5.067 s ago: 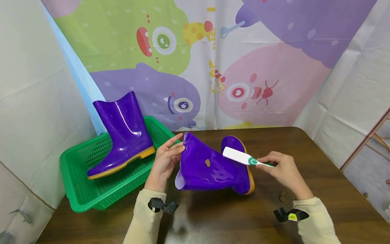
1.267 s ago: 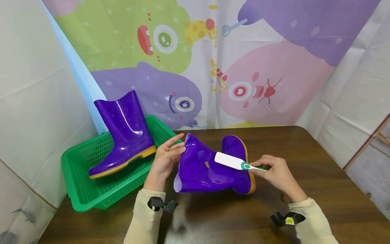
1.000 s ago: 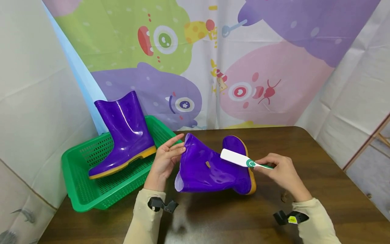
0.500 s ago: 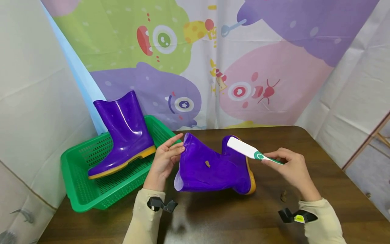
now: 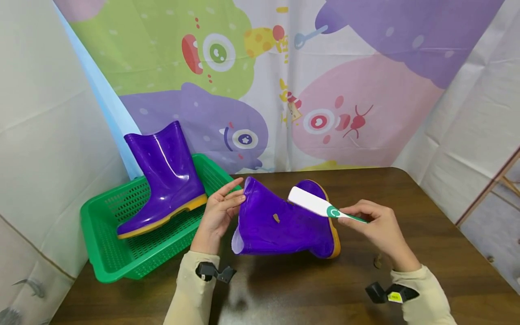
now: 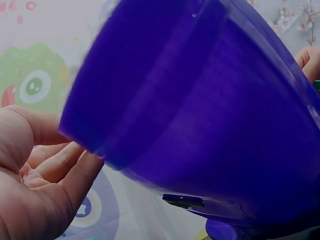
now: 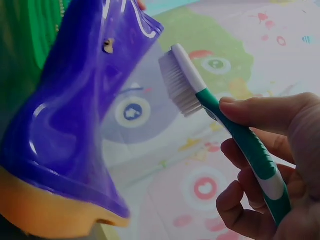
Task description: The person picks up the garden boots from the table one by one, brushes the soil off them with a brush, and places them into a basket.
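A purple rain boot [image 5: 266, 239] with a yellow sole lies on its side above the table, a small brown patch [image 5: 276, 218] on its shaft. My left hand [image 5: 217, 216] holds it by the top opening; in the left wrist view the fingers and thumb [image 6: 47, 125] meet at the boot's rim. My right hand [image 5: 382, 230] grips a green-and-white brush [image 5: 310, 201] by its handle. In the head view the brush head overlaps the boot's ankle. The right wrist view shows white bristles [image 7: 177, 85] facing the boot, with a gap between.
A green plastic basket [image 5: 162, 259] stands at the left, with a second purple boot [image 5: 166, 171] upright in it. A small brown bit [image 5: 378, 261] lies on the wooden table [image 5: 292, 293] near my right wrist. A cartoon-printed cloth [image 5: 227, 126] hangs behind.
The brush has swung away to the right over the toe and come back left over the ankle. My left hand and the boot stay nearly where they were.
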Tool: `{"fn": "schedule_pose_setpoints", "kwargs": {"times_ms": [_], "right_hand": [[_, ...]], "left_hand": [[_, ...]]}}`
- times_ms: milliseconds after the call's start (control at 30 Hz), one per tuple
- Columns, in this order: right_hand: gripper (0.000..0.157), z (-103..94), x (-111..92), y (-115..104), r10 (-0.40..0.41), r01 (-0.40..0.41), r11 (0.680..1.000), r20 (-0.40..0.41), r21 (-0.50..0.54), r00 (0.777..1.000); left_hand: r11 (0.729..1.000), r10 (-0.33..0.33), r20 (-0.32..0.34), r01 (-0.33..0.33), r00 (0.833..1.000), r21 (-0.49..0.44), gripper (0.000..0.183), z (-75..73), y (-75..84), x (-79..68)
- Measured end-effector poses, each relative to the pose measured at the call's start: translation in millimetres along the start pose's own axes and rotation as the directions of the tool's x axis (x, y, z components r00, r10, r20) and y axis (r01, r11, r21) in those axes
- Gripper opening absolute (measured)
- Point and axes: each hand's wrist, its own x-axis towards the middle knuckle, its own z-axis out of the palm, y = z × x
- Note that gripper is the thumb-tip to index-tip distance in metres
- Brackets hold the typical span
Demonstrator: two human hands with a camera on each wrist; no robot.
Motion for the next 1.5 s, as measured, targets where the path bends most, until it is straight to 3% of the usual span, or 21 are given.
{"fn": "schedule_pose_setpoints", "kwargs": {"times_ms": [67, 333, 533, 800, 1300, 1500], "right_hand": [[0.020, 4.6, -0.9, 9.9, -0.008, 0.006, 0.999, 0.032, 0.035, 0.999], [0.017, 26.1, -5.6, 10.4, -0.023, 0.000, 0.990, 0.164, 0.138, 0.986], [0.017, 34.0, -6.2, 9.5, -0.053, 0.019, 0.986, 0.210, 0.163, 0.976], [0.016, 36.0, -6.3, 19.5, -0.051, 0.047, 0.999, 0.183, 0.025, 0.982], [0.019, 32.8, -4.2, 24.8, -0.121, 0.140, 0.982, 0.145, -0.128, 0.982], [0.019, 28.1, -3.3, 32.3, -0.074, 0.094, 0.980, 0.119, -0.175, 0.990]], "left_hand": [[1.000, 0.001, -0.002, -0.001, 1.000, 0.001, 0.049, -0.4, -0.2, 0.1], [1.000, 0.002, 0.006, -0.002, 1.000, -0.009, 0.049, -1.3, -0.7, 0.4], [1.000, 0.007, 0.020, -0.007, 1.000, -0.010, 0.049, -1.5, -1.0, 1.0], [1.000, 0.001, 0.051, -0.001, 0.999, -0.005, 0.053, -2.3, -0.9, -0.2], [1.000, -0.010, 0.070, 0.009, 0.997, 0.014, 0.050, -3.0, 0.4, -1.6], [1.000, -0.010, 0.072, 0.009, 0.997, 0.011, 0.050, -2.9, 1.0, -1.5]]}}
